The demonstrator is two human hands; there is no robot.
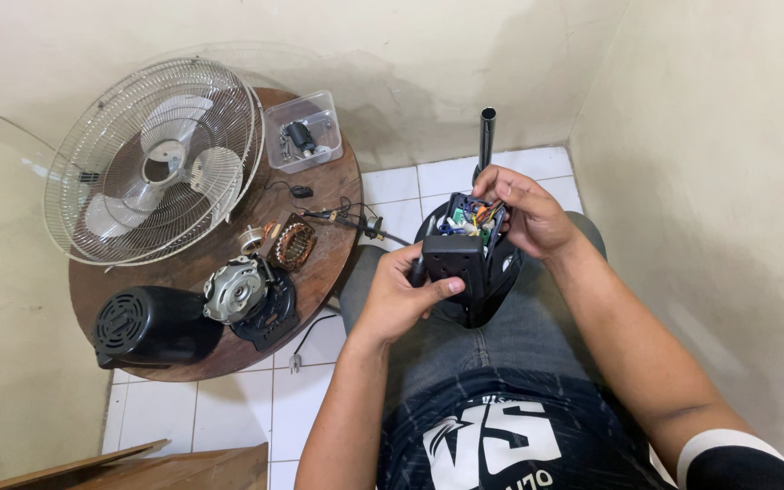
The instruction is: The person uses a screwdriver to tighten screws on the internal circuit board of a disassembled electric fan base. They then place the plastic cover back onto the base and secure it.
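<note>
Hands meet mid-frame: left hand grips the black switch box while right hand pinches its coloured wires.

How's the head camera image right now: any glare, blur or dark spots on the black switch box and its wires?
Head view: even, soft light, no glare; the black switch box is sharp, but its dark face hides detail; coloured wires are small and partly covered by the right hand; edges bow from the wide lens.

Bare forearms, both hands ungloved. Grey jeans over the lap. Dark T-shirt with a bold white print on the chest; the right sleeve has a white band at its hem.
</note>
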